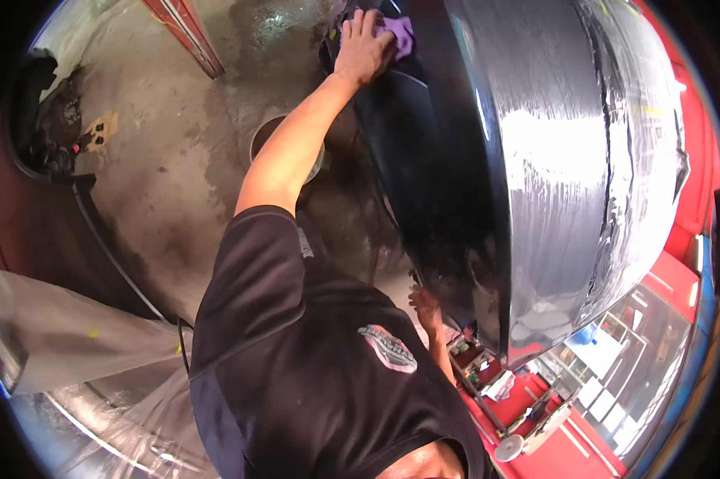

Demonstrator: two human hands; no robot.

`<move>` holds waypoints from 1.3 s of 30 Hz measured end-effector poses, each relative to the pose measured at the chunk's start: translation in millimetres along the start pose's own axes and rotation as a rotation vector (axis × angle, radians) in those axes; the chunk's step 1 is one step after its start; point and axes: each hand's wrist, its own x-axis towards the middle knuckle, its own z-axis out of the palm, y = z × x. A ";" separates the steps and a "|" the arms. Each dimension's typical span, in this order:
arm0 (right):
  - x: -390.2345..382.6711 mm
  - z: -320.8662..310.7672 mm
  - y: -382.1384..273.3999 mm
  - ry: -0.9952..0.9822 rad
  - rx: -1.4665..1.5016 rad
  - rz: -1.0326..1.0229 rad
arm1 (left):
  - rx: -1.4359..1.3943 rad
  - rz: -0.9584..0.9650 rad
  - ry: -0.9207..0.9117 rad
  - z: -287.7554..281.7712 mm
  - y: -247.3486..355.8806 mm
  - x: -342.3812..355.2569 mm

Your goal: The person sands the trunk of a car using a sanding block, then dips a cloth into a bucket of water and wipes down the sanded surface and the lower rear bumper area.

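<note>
My left hand (365,49) presses a crumpled purple cloth (402,36) against the far end of a glossy dark car body panel (432,120). Its fingers bend over the cloth, and the left arm reaches straight out. Close to my body, my right hand (425,306) hovers by the panel's near lower edge with fingers apart and nothing seen in it. Whether it touches the panel I cannot tell. Thin plastic film (639,160), wrinkled and shiny, covers the car to the right of the dark panel.
A round bucket (265,137) stands on the wet-stained concrete floor (160,120), partly behind my left arm. Another dark car part (48,215) and draped plastic sheeting (80,327) lie to the left. A red post (188,36) rises at the far side. Red shelving (527,399) holds tools at the lower right.
</note>
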 end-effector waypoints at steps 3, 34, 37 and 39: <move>-4.2 10.5 -13.4 0.004 -0.060 -0.027 | -0.165 -0.086 0.104 18.0 31.2 -17.3; -156.8 17.9 318.1 -0.104 0.355 -0.090 | -0.363 -0.410 -0.002 116.0 283.4 -363.7; -150.7 5.0 263.4 -0.141 0.141 0.084 | -0.656 -0.594 -0.061 88.1 354.8 -424.7; -147.6 -9.1 227.9 -0.108 0.122 0.330 | -0.708 -0.694 0.009 86.7 354.8 -408.2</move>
